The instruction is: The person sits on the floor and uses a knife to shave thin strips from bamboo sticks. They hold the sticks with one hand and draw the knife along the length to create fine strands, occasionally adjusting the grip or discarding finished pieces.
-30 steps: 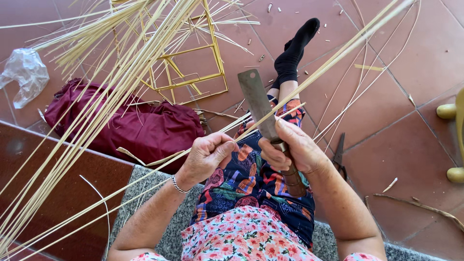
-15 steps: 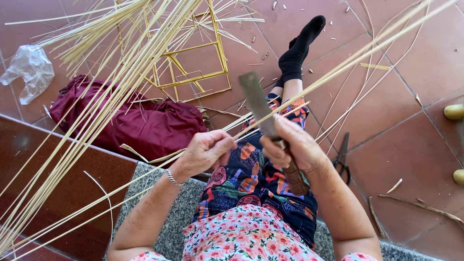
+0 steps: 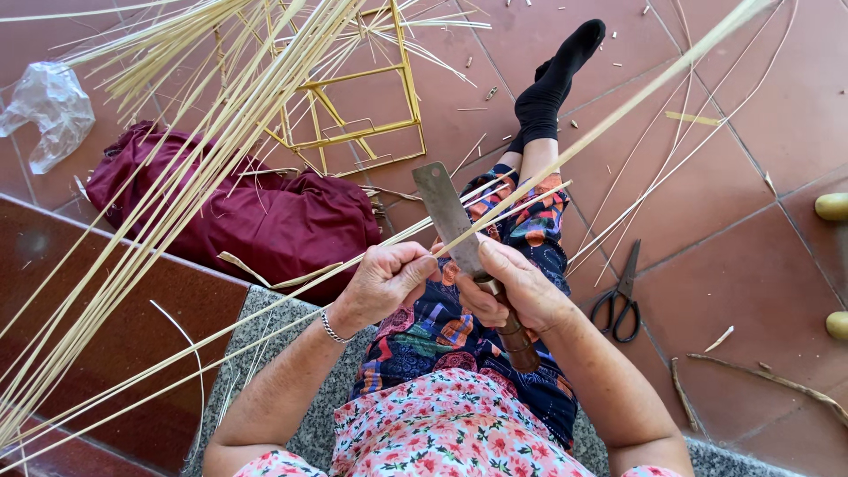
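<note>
Person seated on a grey stone ledge (image 3: pixel 265 327), seen from above; floral top and patterned skirt nearest the camera.

Right hand (image 3: pixel 521 287) — closed round the wooden handle (image 3: pixel 517 340) of a broad knife (image 3: pixel 446 216); the fingers wrap the grip and the thumb lies along the top. The blade points away from the body, tilted up over the lap.

Left hand (image 3: pixel 384 278) — fingers pressed together, pinching a long pale strip (image 3: pixel 609 119) just left of the blade. A bracelet (image 3: pixel 331 329) sits on that wrist.

Strip — runs from the lower left corner of the view, through the left hand, across the knife edge, and on to the upper right. It touches the blade between the two hands. Whether the edge is in the strip or only against it cannot be told.

Floor, red tiles:
- Scissors (image 3: pixel 621 296), black-handled, just right of the knee.
- Loose slivers (image 3: pixel 760 375) near the right edge.
- Maroon cloth (image 3: pixel 256 216) bunched left of the leg, touching the ledge.
- Bundle of strips (image 3: pixel 177 150) slanting over the cloth from lower left to the top edge.
- Yellow frame (image 3: pixel 371 97) beyond the cloth, partly under the bundle.
- Clear plastic bag (image 3: pixel 49 110) by the far left edge.
- Black sock (image 3: pixel 556 75) on the outstretched foot, at the far end.
</note>
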